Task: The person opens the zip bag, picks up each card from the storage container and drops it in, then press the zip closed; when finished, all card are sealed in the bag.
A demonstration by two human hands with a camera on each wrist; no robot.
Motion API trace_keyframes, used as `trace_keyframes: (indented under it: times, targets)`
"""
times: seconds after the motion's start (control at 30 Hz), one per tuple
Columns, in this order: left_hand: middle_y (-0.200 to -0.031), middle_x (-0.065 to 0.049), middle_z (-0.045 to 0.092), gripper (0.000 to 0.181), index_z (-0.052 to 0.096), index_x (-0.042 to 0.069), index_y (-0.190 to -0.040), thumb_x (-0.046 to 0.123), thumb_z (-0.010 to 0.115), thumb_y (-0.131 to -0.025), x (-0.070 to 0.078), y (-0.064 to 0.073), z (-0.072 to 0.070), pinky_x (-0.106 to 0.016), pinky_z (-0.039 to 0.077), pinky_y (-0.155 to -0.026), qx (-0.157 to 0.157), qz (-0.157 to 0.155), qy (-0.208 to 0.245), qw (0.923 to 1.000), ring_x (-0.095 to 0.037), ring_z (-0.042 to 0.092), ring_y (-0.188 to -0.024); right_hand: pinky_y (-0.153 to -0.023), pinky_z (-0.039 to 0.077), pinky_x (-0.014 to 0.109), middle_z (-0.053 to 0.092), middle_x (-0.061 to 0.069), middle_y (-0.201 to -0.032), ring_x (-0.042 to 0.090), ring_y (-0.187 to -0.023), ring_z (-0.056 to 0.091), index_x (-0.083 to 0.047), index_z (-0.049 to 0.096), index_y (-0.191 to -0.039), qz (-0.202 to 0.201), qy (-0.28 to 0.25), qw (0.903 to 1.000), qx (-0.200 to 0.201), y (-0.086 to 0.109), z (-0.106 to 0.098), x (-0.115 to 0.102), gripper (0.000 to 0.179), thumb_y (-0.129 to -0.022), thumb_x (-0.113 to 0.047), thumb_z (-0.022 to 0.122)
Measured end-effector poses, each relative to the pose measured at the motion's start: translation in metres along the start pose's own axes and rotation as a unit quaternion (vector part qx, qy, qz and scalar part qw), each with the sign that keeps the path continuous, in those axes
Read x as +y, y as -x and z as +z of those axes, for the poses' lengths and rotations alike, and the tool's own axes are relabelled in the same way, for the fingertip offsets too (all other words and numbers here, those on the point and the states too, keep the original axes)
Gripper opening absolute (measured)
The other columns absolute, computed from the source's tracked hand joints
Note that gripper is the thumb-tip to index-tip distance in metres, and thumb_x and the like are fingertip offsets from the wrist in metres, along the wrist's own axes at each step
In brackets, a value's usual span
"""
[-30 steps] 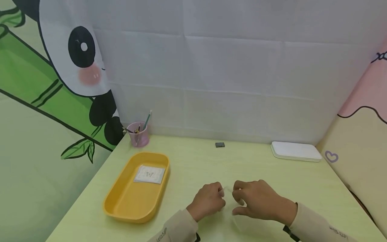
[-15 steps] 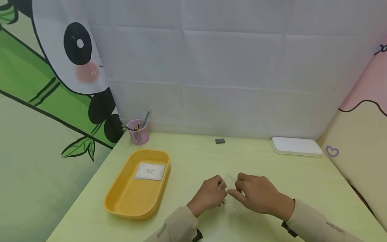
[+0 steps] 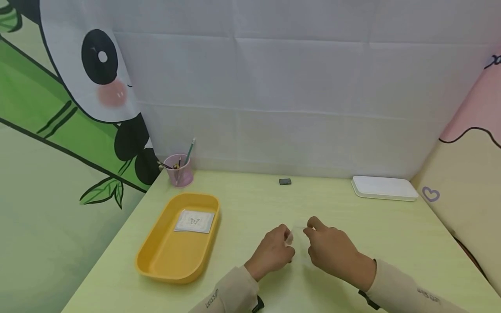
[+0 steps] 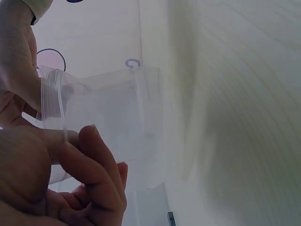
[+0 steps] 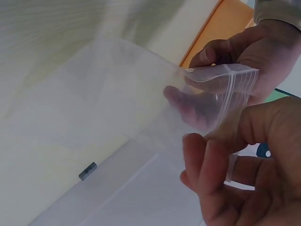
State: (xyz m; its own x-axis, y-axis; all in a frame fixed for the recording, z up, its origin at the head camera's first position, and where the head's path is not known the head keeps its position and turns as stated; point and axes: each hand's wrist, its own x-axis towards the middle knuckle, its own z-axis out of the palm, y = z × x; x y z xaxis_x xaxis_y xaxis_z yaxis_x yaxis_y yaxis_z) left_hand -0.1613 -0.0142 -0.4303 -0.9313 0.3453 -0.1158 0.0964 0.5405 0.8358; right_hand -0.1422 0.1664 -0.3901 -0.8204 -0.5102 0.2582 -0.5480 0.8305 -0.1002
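Note:
A clear plastic zip-lock bag (image 4: 113, 108) hangs between the two hands, its ridged zip strip up at the fingers. In the head view the left hand (image 3: 272, 250) pinches the left side of the bag's mouth. Opposite it, the right hand (image 3: 338, 252) grips the other side with thumb and curled fingers. The right wrist view shows the bag's body spreading away below the zip, with nothing visible inside. Part of the mouth is covered by the fingers.
Left of the hands stands a yellow tray (image 3: 164, 261) with a small printed card (image 3: 195, 221) in it. Behind it is a pink cup (image 3: 182, 177) of pencils. A dark grey eraser (image 3: 285, 181) and a white case (image 3: 385, 188) lie toward the back wall.
The right thumb and fingers, spread apart earlier, have come together at the bag's edge. Both hands appear slightly higher in the head view, which has also shifted a little.

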Motion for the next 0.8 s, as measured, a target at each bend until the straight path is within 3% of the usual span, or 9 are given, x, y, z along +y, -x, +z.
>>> trace_keyframes:
  times: [0.17, 0.3, 0.53, 0.8]
  targets:
    - [-0.087, 0.0, 0.06, 0.019, 0.057, 0.008, -0.105, 0.003, 0.061, -0.087, -0.004, -0.001, -0.004, -0.031, 0.041, -0.051, -0.007, -0.012, 0.026, 0.9996, -0.017, 0.054, -0.06, -0.039, 0.025, 0.018, 0.057, 0.014, -0.135, 0.0, -0.044, 0.02, 0.002, 0.068, -0.119, -0.064, -0.037, 0.9969, 0.028, 0.0, 0.004, 0.003, 0.045, -0.074, 0.005, 0.07]
    - [-0.091, 0.003, 0.063, 0.013, 0.064, 0.01, -0.103, 0.01, 0.064, -0.09, -0.008, -0.005, -0.008, -0.031, 0.045, -0.056, -0.003, 0.006, 0.012, 0.9999, -0.013, 0.056, -0.065, -0.045, 0.034, 0.018, 0.051, 0.015, -0.147, -0.004, -0.047, 0.029, 0.007, 0.06, -0.133, -0.068, -0.12, 0.9904, -0.009, -0.002, 0.005, 0.007, 0.057, -0.078, 0.001, 0.075]
    - [-0.105, 0.003, 0.068, 0.027, 0.071, 0.012, -0.106, 0.033, 0.072, -0.09, -0.012, -0.005, -0.014, -0.034, 0.05, -0.064, -0.012, 0.002, 0.008, 0.9999, -0.011, 0.063, -0.077, -0.06, 0.049, 0.022, 0.033, 0.019, -0.158, -0.002, -0.062, 0.053, 0.012, 0.04, -0.146, -0.023, -0.268, 0.9534, -0.135, -0.011, 0.0, 0.014, 0.082, -0.08, -0.007, 0.083]
    - [-0.116, 0.001, 0.069, 0.034, 0.073, 0.012, -0.114, 0.038, 0.071, -0.091, -0.013, -0.003, -0.019, -0.034, 0.052, -0.067, -0.018, 0.002, 0.004, 0.9998, -0.009, 0.066, -0.083, -0.066, 0.052, 0.025, 0.027, 0.012, -0.162, 0.002, -0.072, 0.06, 0.004, 0.032, -0.153, -0.023, -0.334, 0.9252, -0.178, -0.02, 0.001, 0.021, 0.096, -0.078, -0.018, 0.088]
